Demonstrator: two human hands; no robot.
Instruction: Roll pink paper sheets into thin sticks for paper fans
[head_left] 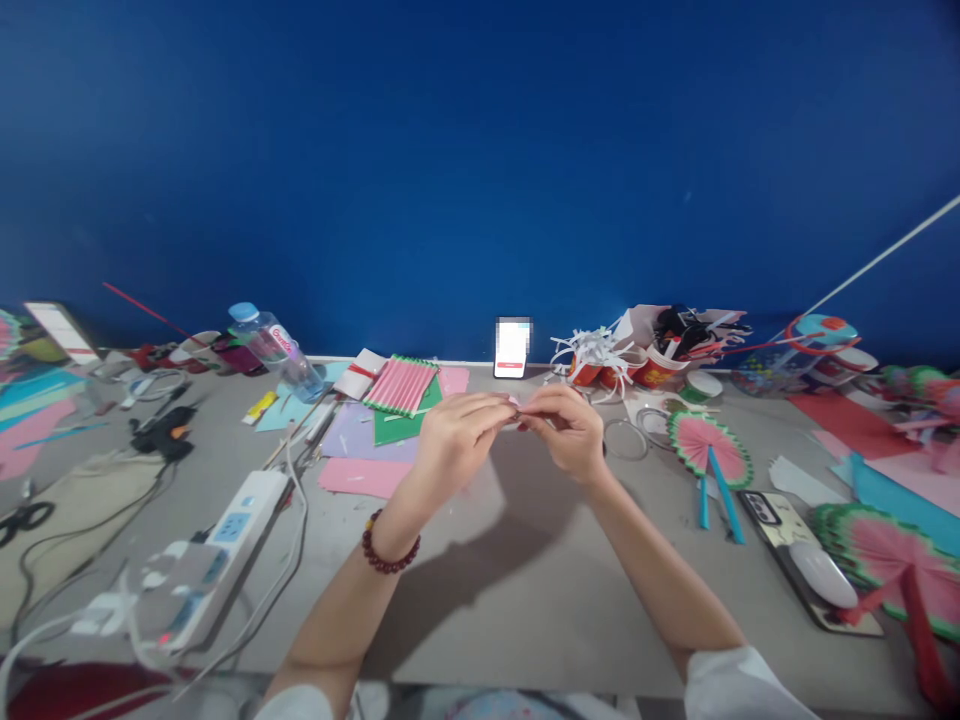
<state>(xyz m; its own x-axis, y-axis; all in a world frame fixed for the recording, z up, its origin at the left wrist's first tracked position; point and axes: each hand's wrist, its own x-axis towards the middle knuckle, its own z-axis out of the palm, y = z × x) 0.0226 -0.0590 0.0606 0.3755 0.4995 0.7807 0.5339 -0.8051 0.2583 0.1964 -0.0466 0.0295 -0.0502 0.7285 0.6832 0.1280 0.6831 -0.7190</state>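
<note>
My left hand [461, 440] and my right hand [566, 425] meet above the middle of the table, fingertips almost touching. Both are closed in a pinch around something small, mostly covered by the fingers; a pinkish bit shows between them, too small to name. A dark red bead bracelet circles my left wrist. Behind the hands a lit phone [511, 350] stands upright against the blue wall. Just left of my left hand lie a pleated pink paper [403, 386] with green edges and a green sheet [390, 428].
A power strip [244, 520] with cables lies at left, near a tilted water bottle [277, 350]. Paper cups [660, 368] holding scraps stand at back right. Watermelon-patterned paper fans [709, 440] and a phone [772, 530] under a white mouse [822, 574] lie at right.
</note>
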